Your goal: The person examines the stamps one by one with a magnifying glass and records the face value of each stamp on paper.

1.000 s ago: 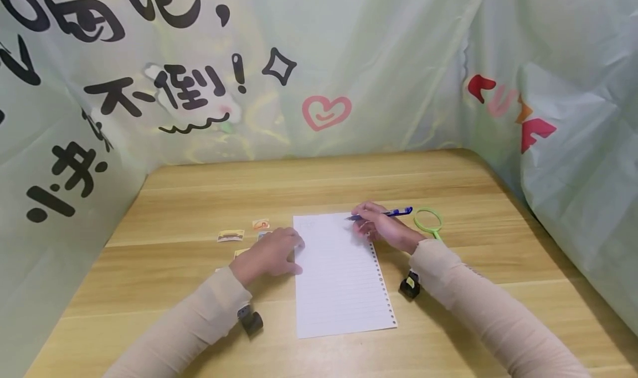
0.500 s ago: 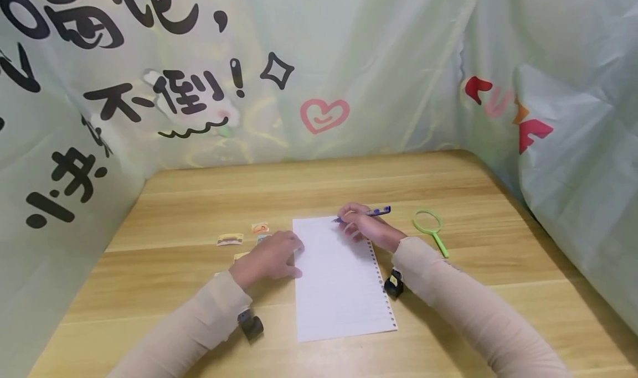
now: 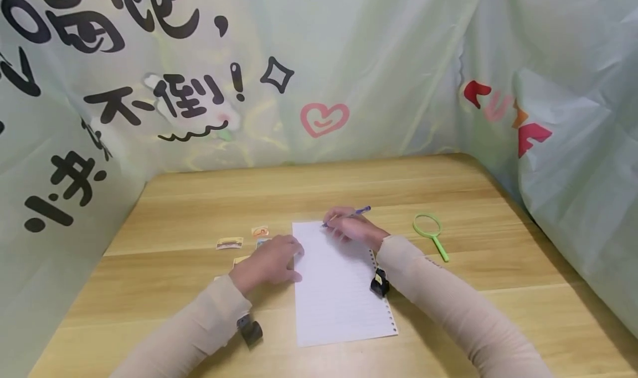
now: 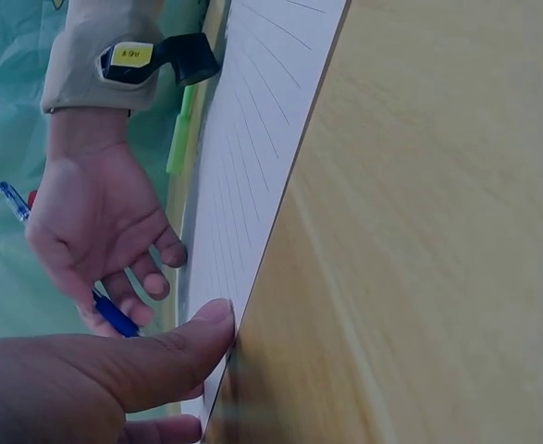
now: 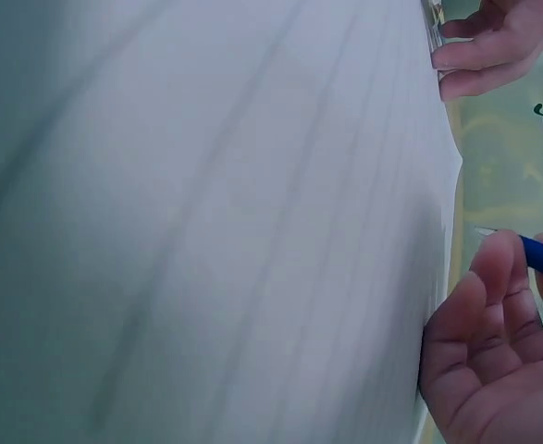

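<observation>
Nearby, the two sleeves reached in from the lower edge toward the lined sheet, which lay flat on the table with its punched edge to the right. The left hand rested at the sheet's left edge, thumb apart from loosely bent fingers, touching the paper but gripping nothing. Small cards lay to its left and beyond, partly hidden. The right hand, palm turned inward, pinched the pen close to its tip, over the sheet's upper part. The work in hand seemed to be placing the pen for writing; the next move would call for bringing the tip down while the left hand steadied the paper. Whether the tip touched, I could not tell. Off to the right lay a green magnifying glass; beyond the table hung a printed cloth.
</observation>
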Motion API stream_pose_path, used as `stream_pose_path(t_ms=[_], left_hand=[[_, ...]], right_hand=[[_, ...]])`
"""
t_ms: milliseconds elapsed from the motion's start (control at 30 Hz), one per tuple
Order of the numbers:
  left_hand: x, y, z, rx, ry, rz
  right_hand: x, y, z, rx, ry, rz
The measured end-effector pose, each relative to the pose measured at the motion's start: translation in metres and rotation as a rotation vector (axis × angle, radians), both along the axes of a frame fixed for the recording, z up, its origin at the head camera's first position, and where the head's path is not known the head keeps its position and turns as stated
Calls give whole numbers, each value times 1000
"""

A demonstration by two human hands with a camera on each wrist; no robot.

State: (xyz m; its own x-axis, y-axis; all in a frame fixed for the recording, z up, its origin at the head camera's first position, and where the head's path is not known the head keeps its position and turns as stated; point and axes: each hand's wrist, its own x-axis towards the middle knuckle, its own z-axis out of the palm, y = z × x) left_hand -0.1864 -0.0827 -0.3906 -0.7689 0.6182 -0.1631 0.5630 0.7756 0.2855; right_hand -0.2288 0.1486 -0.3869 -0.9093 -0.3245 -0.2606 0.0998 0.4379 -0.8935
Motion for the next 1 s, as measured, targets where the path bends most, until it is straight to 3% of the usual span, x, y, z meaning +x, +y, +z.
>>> stream_pose_path(t_ms=[367, 1000], left_hand=[[2, 0, 2, -12, 24, -21], [2, -1, -1, -2, 0, -14]], right_hand=[[-3, -5, -1, 70, -32, -37], [0, -4, -2, 69, -10, 41]])
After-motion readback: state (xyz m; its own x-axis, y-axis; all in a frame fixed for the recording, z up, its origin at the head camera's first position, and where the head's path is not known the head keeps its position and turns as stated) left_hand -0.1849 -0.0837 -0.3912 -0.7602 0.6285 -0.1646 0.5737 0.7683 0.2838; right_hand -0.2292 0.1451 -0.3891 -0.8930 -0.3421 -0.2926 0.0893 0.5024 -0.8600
